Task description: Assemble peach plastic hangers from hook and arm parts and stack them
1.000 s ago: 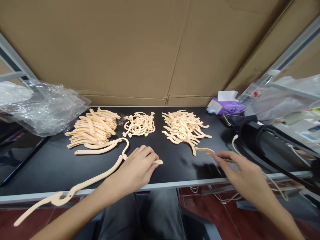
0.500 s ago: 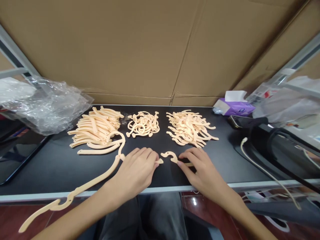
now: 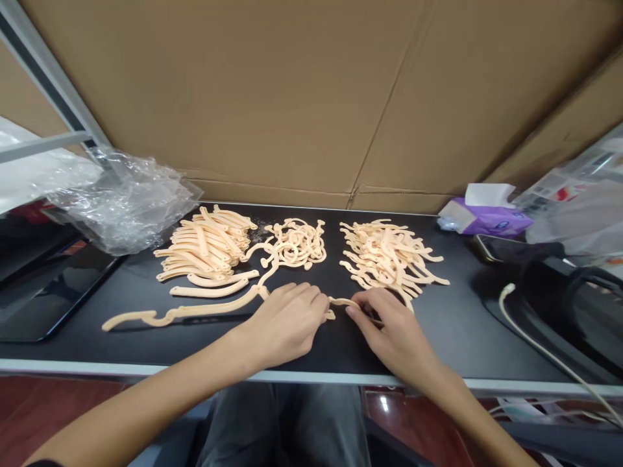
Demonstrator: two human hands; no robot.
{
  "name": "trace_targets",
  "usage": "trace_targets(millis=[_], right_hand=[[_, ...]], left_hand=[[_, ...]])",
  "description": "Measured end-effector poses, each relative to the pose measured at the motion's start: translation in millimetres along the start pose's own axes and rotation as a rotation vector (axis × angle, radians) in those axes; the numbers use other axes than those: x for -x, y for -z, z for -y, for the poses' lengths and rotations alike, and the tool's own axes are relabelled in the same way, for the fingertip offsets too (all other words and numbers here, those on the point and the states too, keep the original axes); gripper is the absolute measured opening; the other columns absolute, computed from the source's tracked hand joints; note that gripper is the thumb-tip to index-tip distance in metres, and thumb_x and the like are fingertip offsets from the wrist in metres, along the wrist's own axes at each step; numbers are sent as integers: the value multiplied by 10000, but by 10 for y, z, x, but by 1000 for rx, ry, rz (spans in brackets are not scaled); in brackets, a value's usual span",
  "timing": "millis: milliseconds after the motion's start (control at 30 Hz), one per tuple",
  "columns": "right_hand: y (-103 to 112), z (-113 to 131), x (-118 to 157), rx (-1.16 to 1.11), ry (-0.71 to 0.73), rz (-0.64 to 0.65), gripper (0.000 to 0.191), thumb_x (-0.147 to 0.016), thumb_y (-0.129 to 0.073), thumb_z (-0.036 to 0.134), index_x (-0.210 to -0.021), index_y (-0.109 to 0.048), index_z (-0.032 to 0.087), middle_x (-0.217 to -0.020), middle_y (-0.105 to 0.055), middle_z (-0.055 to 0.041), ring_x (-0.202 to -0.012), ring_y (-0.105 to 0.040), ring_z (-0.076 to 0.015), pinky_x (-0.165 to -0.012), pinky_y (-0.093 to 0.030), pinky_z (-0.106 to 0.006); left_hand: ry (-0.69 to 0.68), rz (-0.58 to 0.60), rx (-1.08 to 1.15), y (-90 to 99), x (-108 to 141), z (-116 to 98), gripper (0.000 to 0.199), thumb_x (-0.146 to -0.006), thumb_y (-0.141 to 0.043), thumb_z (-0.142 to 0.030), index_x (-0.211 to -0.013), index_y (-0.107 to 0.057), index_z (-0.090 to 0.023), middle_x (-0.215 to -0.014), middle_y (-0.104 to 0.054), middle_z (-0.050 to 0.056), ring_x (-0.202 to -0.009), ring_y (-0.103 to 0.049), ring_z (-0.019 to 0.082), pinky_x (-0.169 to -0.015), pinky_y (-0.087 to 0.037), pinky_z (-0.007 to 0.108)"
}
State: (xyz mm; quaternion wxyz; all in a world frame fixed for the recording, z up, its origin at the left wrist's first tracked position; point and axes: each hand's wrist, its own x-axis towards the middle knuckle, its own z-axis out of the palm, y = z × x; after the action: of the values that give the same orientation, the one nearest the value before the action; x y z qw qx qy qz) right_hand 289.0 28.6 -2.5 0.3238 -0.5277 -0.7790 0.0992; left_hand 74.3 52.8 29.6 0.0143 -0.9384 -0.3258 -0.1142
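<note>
My left hand point(image 3: 289, 321) is closed round the right part of a chain of joined cream pieces point(image 3: 214, 310), whose other end reaches left over the black table. One tip of the chain pokes out past my fingers. Between thumb and fingers, my right hand point(image 3: 389, 324) pinches a curved cream piece point(image 3: 343, 301) that meets the chain's tip near my left fingers; whether they are joined is hard to tell. Behind the hands lie three piles: long curved pieces point(image 3: 207, 243) at left, small hooked pieces point(image 3: 296, 243) in the middle, wavy pieces point(image 3: 389, 250) at right.
Crumpled clear plastic point(image 3: 131, 201) and a dark tablet point(image 3: 58, 292) are at the left. A purple tissue pack point(image 3: 491, 217), a phone point(image 3: 501, 248) and a pale cable point(image 3: 545, 340) are on the right. Cardboard point(image 3: 272, 97) stands along the back.
The chain's left end has swung up from beyond the table's front edge to over the tabletop. The piece in my right hand has been turned and brought against the chain's tip. The view has shifted slightly.
</note>
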Motion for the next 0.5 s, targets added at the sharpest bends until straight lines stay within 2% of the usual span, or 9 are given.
trace_targets(millis=[100,267,500], right_hand=[[52,36,3,-117,-60,58,175,-991,-497,336,-905,-599,223,-734,-627,-6,-644,-570,-154,-633,-472,-282],[148,49,-25,-261,-107,146,201,-998,-489,352,-902,-607,221,-735,-654,14,-652,-589,-133,-631,-457,-248],[242,-3,-54,-217,-72,256,254,-1012,-441,371,-895,-606,217,-677,-644,20,-602,-578,-130,-591,-437,-249]], left_hand=[[77,-3,71,-12,12,2,167,-988,-433,-161,-881,-561,-164,-832,-636,52,-768,-614,213,-690,-472,337],[92,-55,223,-45,59,7,143,-973,-442,-131,-889,-551,-169,-863,-627,47,-782,-608,194,-683,-477,314],[83,-109,378,-118,76,-20,131,-974,-450,-123,-915,-553,-178,-883,-613,43,-821,-588,182,-711,-494,306]])
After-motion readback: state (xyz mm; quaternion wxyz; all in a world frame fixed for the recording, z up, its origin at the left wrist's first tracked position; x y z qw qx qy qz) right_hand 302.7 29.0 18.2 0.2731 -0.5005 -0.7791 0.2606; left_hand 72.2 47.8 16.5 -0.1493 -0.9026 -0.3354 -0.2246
